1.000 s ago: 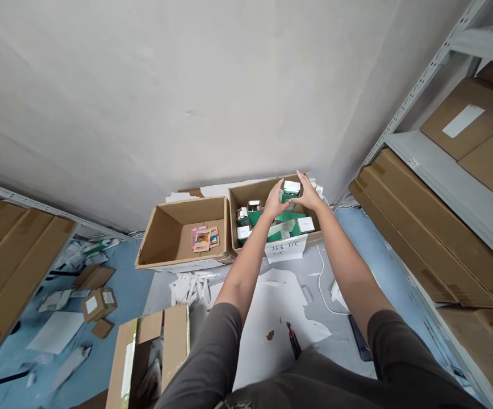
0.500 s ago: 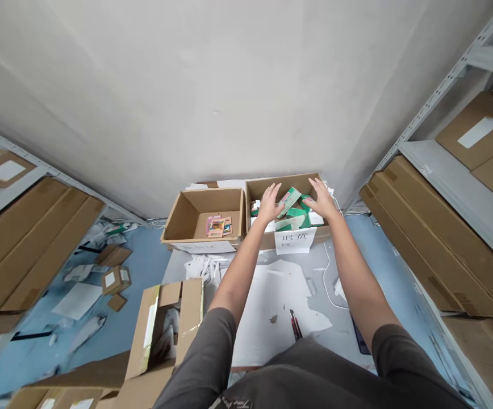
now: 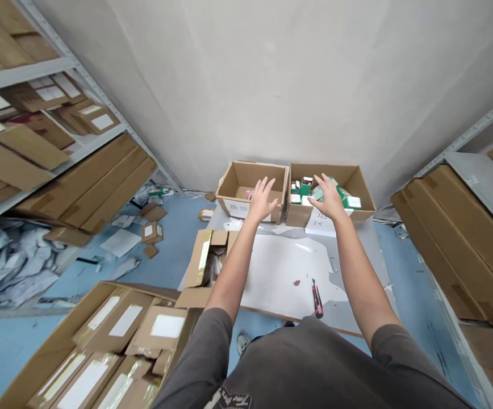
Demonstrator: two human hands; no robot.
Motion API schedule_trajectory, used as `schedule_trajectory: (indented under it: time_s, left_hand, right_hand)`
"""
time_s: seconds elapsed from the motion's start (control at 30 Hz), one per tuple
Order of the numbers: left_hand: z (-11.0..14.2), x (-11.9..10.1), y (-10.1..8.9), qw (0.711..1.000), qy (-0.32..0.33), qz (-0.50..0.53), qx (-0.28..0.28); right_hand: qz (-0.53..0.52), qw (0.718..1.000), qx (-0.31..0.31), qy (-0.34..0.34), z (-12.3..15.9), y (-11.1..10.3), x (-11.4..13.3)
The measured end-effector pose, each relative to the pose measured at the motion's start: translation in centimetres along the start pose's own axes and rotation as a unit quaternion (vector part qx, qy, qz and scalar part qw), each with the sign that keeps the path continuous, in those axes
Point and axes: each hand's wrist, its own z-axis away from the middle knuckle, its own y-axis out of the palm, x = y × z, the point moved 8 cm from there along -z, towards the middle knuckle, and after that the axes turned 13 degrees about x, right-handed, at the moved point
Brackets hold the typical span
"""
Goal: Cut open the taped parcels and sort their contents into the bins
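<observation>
My left hand [image 3: 262,200] is held up with fingers spread and nothing in it, in front of the left cardboard box [image 3: 226,187]. Inside that box a few pink cards [image 3: 249,194] show, partly covered by the hand. My right hand [image 3: 329,197] is likewise empty and spread, over the front of the right cardboard box [image 3: 363,190]. Small green and white boxes [image 3: 351,202] lie jumbled in it. A white paper sign [image 3: 320,222] with handwriting hangs on its front, partly behind my right wrist. Whether either hand touches a box, I cannot tell.
On the white table [image 3: 280,267] lies a red and black utility knife [image 3: 317,300]. An open carton [image 3: 197,258] with scraps stands at its left edge. A large carton [image 3: 54,341] of parcels is at lower left. Shelves [image 3: 97,142] flank both sides; litter covers the blue floor [image 3: 167,227].
The view has swung left and back, showing more shelving and the large parcel carton. My hands have shifted left relative to the boxes; my left hand now overlaps the left box. Both stay spread.
</observation>
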Motion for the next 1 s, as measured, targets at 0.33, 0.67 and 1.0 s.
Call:
schedule_trajectory:
  time_s: [0.33,0.67,1.0]
  left_hand:
    - [19.9,9.6,-6.9,0.997,-0.076,-0.018,0.007]
    - [33.4,14.8,-8.5,0.987,-0.151,-0.033,0.042]
    - [40.9,15.3,-4.4,0.966,-0.203,-0.069,0.145]
  right_hand:
    - [-0.009,0.997,0.077,-0.001,5.4,11.5,17.1]
    - [-0.052,0.989,0.138,-0.028,8.6,19.7,28.4]
    - [-0.066,0.972,0.217,-0.055,12.4,26.6,33.7]
